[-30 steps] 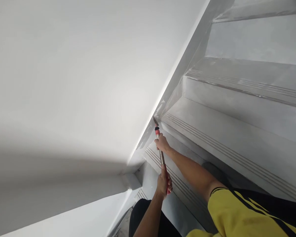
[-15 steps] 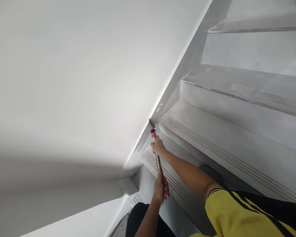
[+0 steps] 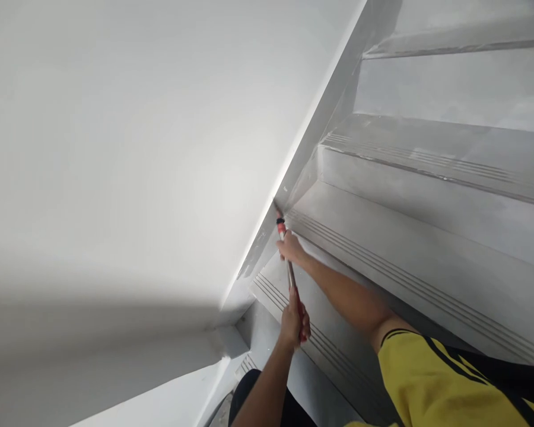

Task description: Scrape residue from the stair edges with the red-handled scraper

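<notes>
My right hand (image 3: 291, 246) is wrapped around the upper metal shaft of a long-handled scraper (image 3: 290, 273). Lower down, my left hand (image 3: 294, 319) grips its red handle. The scraper's narrow head, above a red collar and black ring, touches the grey skirting (image 3: 302, 151) close to where it meets the white wall (image 3: 160, 148). A small pale mark shows on the skirting just above the head. Below the head, several pale patches run along the same strip.
Grey stairs (image 3: 382, 231) with grooved step edges rise to the upper right. At the lower left the wall ends at a corner (image 3: 229, 341), with a ledge beneath. My dark-clothed leg (image 3: 244, 391) is at the bottom.
Both hands and the scraper have moved up along the skirting. The pale mark above the scraper head looks smaller now. The view has shifted slightly.
</notes>
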{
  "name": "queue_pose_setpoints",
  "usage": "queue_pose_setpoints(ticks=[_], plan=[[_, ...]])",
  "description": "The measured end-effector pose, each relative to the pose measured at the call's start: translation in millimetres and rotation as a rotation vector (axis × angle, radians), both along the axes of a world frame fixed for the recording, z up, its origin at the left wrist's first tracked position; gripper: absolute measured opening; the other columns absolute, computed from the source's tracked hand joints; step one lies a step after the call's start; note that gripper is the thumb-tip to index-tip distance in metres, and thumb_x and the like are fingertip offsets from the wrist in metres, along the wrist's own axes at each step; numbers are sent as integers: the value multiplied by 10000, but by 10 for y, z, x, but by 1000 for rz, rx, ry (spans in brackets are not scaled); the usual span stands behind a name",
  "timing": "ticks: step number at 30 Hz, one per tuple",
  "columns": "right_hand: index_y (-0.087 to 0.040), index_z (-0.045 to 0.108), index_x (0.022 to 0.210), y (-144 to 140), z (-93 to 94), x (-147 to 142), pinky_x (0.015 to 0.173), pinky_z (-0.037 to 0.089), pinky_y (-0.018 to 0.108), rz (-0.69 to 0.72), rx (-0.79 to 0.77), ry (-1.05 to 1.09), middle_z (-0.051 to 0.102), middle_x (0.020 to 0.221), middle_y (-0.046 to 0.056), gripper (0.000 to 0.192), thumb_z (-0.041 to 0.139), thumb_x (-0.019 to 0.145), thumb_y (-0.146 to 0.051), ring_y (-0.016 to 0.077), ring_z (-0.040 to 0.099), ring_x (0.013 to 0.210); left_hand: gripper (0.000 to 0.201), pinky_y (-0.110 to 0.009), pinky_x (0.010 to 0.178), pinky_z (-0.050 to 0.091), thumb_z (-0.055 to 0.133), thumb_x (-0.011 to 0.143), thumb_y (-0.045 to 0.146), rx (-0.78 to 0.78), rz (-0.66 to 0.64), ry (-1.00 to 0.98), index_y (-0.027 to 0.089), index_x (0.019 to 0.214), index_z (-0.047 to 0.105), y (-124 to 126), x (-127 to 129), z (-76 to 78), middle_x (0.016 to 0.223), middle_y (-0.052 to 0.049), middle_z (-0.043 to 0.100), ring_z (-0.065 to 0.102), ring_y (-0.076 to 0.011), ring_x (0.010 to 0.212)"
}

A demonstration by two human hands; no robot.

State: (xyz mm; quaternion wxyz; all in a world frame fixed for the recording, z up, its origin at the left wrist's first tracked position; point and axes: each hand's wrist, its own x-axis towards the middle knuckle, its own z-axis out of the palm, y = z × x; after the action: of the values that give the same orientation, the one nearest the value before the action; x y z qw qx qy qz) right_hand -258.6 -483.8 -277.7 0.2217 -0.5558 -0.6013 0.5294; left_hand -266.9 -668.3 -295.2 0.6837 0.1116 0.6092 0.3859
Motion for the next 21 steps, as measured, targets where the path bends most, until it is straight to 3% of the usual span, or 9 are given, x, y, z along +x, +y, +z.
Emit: queue_pose_setpoints(ticks=[3, 5, 7, 9, 11, 13, 15, 18, 21], plan=[[-139, 369, 953, 373, 211, 133, 343, 419, 217, -129, 55, 7, 577, 715, 54, 193, 468, 793, -183, 109, 523, 373, 625, -217, 302, 200, 354, 631, 833, 38, -39, -5, 217, 532, 339, 371, -5, 141, 378, 70, 335, 277, -67, 276], [-139, 364, 965, 437, 272, 164, 348, 418, 208, -148, 75, 11, 578, 723, 54, 194, 456, 799, -180, 103, 522, 382, 625, -211, 306, 186, 364, 624, 834, 41, -39, -8, 215, 540, 343, 444, -2, 154, 385, 72, 339, 263, -60, 283], [-140, 360, 985, 202, 185, 82, 343, 408, 208, -94, 63, -22, 585, 743, 65, 215, 460, 799, -183, 103, 517, 377, 627, -213, 302, 167, 348, 636, 832, 36, -3, -2, 216, 520, 339, 224, 5, 52, 370, 69, 323, 255, -63, 278], [-145, 359, 1001, -252, -21, -84, 337, 397, 212, 15, 23, -61, 593, 798, 90, 243, 473, 792, -190, 101, 512, 368, 640, -221, 301, 173, 303, 660, 828, 22, 45, 4, 215, 476, 329, -205, 14, -124, 340, 58, 295, 266, -73, 269], [-152, 371, 978, -693, -225, -236, 337, 386, 211, 155, -22, -88, 590, 851, 110, 231, 484, 783, -198, 93, 506, 367, 678, -225, 307, 200, 242, 653, 846, -102, 48, 8, 214, 420, 317, -614, 34, -274, 315, 38, 281, 290, -82, 273], [-154, 377, 946, -885, -321, -280, 342, 381, 212, 218, -38, -94, 585, 835, 105, 204, 480, 776, -197, 96, 507, 371, 701, -228, 310, 221, 204, 649, 853, -144, 48, 18, 211, 397, 329, -777, 57, -320, 317, 18, 315, 315, -89, 283], [-156, 372, 930, -745, -290, -216, 355, 386, 212, 154, 2, -74, 577, 768, 77, 180, 458, 775, -188, 103, 510, 380, 694, -230, 308, 222, 218, 655, 846, -92, 44, 34, 210, 404, 335, -636, 48, -269, 319, 17, 332, 320, -92, 281], [-161, 358, 933, -281, -191, -116, 385, 408, 213, -18, 88, 0, 548, 673, 26, 145, 402, 798, -191, 111, 516, 397, 640, -224, 315, 230, 321, 659, 821, 45, 26, 33, 208, 482, 369, -226, -89, -199, 358, 46, 356, 317, -85, 283], [-161, 352, 952, -298, -336, -247, 428, 427, 224, -65, 134, -68, 562, 695, 36, 153, 380, 804, -185, 132, 554, 466, 637, -221, 362, 300, 339, 666, 807, 61, 79, 164, 190, 550, 446, -259, -259, -370, 428, 35, 430, 387, -93, 347]])
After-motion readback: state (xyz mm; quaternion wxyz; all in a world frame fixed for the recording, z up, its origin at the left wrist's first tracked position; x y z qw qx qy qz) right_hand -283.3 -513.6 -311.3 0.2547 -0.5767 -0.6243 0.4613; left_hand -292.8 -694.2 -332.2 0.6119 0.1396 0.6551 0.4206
